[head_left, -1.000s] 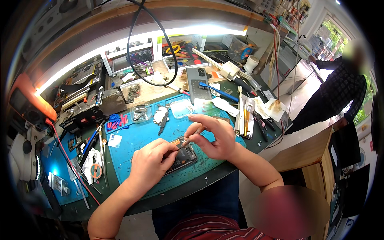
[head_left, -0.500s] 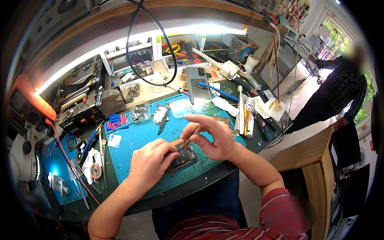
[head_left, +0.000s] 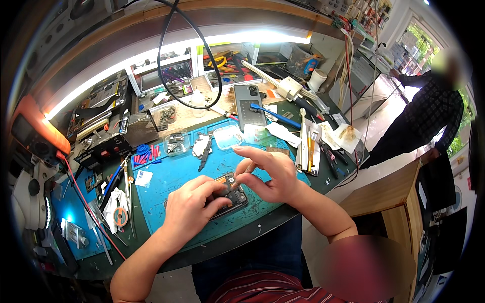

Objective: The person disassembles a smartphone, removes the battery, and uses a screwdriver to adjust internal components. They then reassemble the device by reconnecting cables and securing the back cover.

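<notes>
An opened phone (head_left: 238,197), its dark inner parts showing, lies on the blue work mat (head_left: 156,194) in front of me. My left hand (head_left: 189,203) rests over the phone's left side. Its thumb and forefinger are curled together above the phone, and what they pinch is too small to make out. From the right, my right hand (head_left: 273,177) holds a slim brownish tool (head_left: 249,168) between thumb and fingers. The tool slants down toward the phone's upper part; whether its tip touches is unclear.
Beyond my hands are a clear plastic tray (head_left: 228,136), a box of small parts (head_left: 177,142) and a grey phone (head_left: 248,103) with a blue brush (head_left: 277,116). An orange multimeter (head_left: 38,129) stands left. A black cable (head_left: 160,55) hangs overhead. A person (head_left: 429,106) stands at right.
The left fingers have opened slightly and show more of the phone between them. My right hand has shifted a little, its tool staying over the phone.
</notes>
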`<action>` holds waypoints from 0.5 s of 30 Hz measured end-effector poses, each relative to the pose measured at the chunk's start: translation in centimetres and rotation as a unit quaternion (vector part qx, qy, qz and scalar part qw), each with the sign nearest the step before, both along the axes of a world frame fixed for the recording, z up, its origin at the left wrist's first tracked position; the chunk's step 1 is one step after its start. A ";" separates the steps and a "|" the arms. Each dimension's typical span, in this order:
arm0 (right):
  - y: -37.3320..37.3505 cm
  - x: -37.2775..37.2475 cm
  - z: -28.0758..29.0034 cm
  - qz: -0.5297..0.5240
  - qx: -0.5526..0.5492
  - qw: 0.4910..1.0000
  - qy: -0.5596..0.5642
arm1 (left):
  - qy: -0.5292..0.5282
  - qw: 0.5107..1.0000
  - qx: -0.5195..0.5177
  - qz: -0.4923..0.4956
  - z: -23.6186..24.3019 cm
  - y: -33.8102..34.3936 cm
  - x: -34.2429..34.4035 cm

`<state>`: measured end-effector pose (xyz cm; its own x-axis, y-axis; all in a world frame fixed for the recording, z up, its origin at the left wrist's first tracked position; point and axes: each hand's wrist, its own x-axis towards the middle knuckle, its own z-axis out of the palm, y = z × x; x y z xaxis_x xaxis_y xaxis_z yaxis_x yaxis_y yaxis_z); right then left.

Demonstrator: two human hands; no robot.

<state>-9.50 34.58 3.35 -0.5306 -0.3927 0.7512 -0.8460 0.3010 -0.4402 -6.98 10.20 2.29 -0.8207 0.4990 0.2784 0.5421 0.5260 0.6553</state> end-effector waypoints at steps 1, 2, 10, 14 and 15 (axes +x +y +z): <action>0.1 0.0 0.0 -0.008 0.004 1.000 0.002 | 0.001 1.000 -0.007 0.000 0.3 0.1 0.2; 0.3 -0.1 0.0 -0.016 0.008 1.000 0.004 | 0.001 1.000 -0.014 0.000 0.6 0.2 0.4; 0.7 -0.6 0.1 -0.038 0.054 0.997 0.029 | 0.071 0.995 -0.055 -0.054 0.1 0.3 0.4; 0.5 -0.6 0.0 -0.034 0.060 0.997 0.026 | 0.074 0.994 -0.056 -0.055 0.1 0.3 0.4; 0.5 -0.6 0.1 -0.035 0.066 0.997 0.026 | 0.074 0.994 -0.057 -0.055 0.1 0.3 0.4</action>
<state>-10.07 35.07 3.43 -0.5219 -0.4531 0.7227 -0.8415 0.4121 -0.3494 -6.60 10.53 2.38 -0.7141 0.6183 0.3283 0.6862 0.5253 0.5031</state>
